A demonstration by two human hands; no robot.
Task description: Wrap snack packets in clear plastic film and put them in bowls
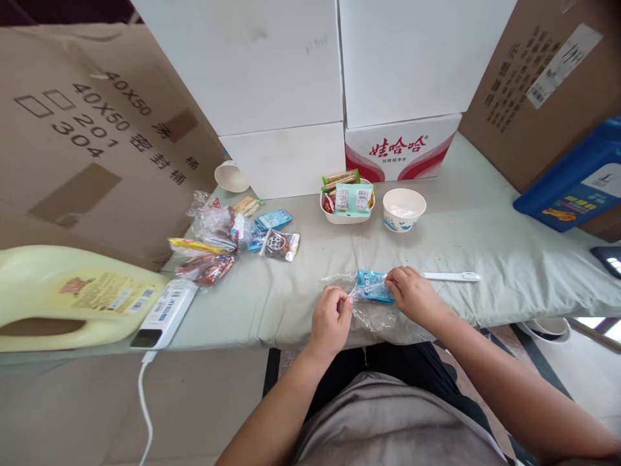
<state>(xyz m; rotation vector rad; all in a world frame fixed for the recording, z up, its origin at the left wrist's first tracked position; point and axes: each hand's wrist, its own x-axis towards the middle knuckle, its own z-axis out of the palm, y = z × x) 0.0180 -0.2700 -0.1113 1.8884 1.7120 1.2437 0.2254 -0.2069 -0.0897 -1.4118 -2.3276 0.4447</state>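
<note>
Left hand point(332, 317): thumb and forefinger pinched together on the crumpled clear plastic bag point(381, 318), at its left side. Right hand point(414, 294): fingers bent down onto the right end of the small blue printed packet point(371, 285) – whether they grip it or only press, cannot tell.

Packet lies between the hands, near the front edge of the table covered in pale grey-green cloth point(291, 304), right of that edge's middle. Clear plastic around it; inside or on top, cannot tell. Just beyond the right hand, a long, flat white plastic strip point(456, 277), roughly parallel to the front edge.

Farther back, toward the rear edge: white oval bowl point(345, 217) filled with wrapped snacks, and right of it a round white paper bowl with blue print point(400, 220).

Toward the left end: loose heap of wrapped snacks point(208, 236). At the front left corner – pale yellow plastic jug point(58, 278), white box-shaped device with a cable point(167, 314) beside it. Right end: blue plastic bottle point(570, 184), leaning.
</note>
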